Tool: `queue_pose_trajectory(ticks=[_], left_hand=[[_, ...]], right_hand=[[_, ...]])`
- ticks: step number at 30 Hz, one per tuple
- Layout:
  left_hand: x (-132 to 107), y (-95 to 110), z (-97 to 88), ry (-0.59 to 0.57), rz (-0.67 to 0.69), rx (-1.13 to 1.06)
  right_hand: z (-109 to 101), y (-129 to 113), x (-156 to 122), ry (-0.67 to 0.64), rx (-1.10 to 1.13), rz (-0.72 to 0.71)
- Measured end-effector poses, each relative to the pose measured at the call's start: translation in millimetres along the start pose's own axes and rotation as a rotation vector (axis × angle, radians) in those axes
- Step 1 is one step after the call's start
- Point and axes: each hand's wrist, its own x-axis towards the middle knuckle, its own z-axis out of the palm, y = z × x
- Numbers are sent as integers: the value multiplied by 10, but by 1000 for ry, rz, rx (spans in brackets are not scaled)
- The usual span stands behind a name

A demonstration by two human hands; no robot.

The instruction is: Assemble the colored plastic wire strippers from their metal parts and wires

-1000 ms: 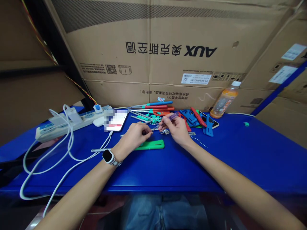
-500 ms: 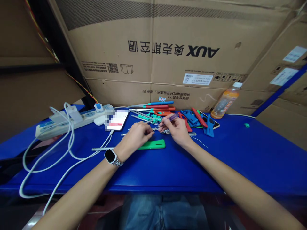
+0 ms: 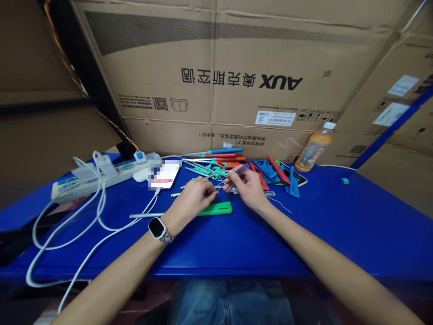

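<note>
- Tool with purple handle (image 3: 242,169): was pinched in right hand (image 3: 248,187), centre of frame, seemingly for fine control.
- Left hand (image 3: 198,194): curled just left of tool, with any grasped piece impossible to tell.
- Green handle (image 3: 219,208): lay below, probably for easy reach.
- Forearms (image 3: 118,267): slanted inward from lower corners.

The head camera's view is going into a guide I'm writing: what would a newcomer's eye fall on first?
Probably the large cardboard box with upside-down AUX lettering, standing along the back of the blue table. Next, likely the hands close together mid-table: the right hand holds a purple item, while the left hand's fingers curl beside it. At the back right, a bottle of orange liquid catches the eye.
</note>
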Motion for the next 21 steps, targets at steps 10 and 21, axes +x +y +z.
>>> queue_pose_trajectory(ticks=[10, 21], left_hand=[[20, 20, 14, 3, -5, -13], [4, 22, 35, 30, -18, -5]], right_hand=[[11, -55, -16, 29, -16, -22], [23, -25, -33, 23, -32, -37]])
